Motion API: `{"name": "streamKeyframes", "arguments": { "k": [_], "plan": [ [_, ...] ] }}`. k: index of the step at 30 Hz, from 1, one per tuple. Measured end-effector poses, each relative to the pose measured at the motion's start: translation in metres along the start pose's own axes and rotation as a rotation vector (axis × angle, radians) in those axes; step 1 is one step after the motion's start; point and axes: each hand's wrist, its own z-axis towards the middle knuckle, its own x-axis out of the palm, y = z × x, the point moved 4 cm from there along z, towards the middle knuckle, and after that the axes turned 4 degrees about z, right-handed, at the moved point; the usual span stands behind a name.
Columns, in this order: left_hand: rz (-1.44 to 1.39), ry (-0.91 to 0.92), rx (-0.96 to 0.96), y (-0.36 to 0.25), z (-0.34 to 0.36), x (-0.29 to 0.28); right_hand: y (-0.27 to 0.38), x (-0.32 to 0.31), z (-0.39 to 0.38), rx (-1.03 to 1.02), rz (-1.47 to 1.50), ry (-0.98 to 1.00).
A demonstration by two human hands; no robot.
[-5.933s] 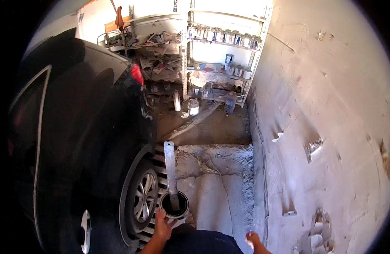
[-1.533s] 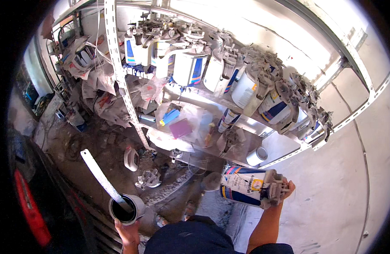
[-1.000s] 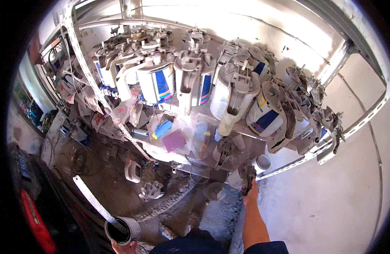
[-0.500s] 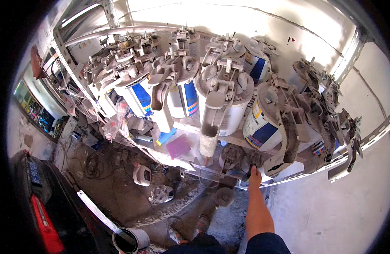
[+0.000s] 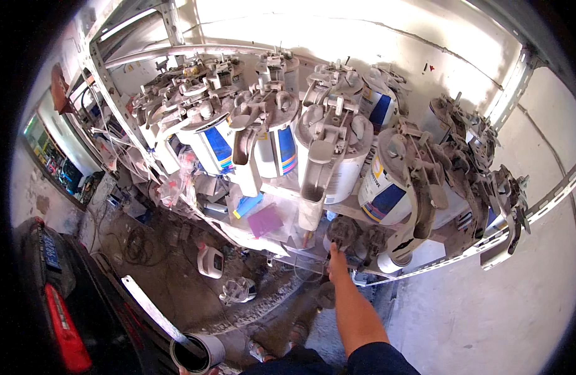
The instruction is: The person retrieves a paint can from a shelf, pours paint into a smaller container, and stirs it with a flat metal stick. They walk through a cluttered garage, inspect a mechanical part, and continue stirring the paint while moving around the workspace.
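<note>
An open paint can (image 5: 215, 350) with dark contents is at the lower left, a long pale stir stick (image 5: 151, 306) leaning out of it. Only a few fingertips of my left hand (image 5: 184, 371) show beneath the can, closed on it. My right arm reaches forward to the lower shelf. There my right hand (image 5: 337, 265) is closed at the front of a dusty lidded can (image 5: 344, 230), at what looks like its lid handle; the arm partly hides the grip. Another dusty lid (image 5: 375, 240) is just to the right.
Crowded on the upper shelf are several paint cans (image 5: 274, 150) with dusty pouring lids, their spouts jutting over the edge. A purple sheet (image 5: 265, 220) lies at the shelf front. A white jug (image 5: 210, 260) stands on the floor, and a black car (image 5: 88, 300) is at the left.
My right hand has moved left along the lower shelf, from one dusty lid to the neighbouring can. The can with the stick has shifted slightly right and up in view.
</note>
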Motion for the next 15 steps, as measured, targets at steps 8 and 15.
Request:
{"name": "streamKeyframes", "arguments": {
  "k": [8,15],
  "plan": [
    [0.178,-0.080,0.089,-0.023,-0.025,0.016,0.050,-0.070,-0.086,-0.139,0.723,0.153],
    [-0.075,-0.018,0.056,0.023,0.008,-0.044,0.089,-0.096,-0.152,0.009,0.860,0.233]
  ]
}}
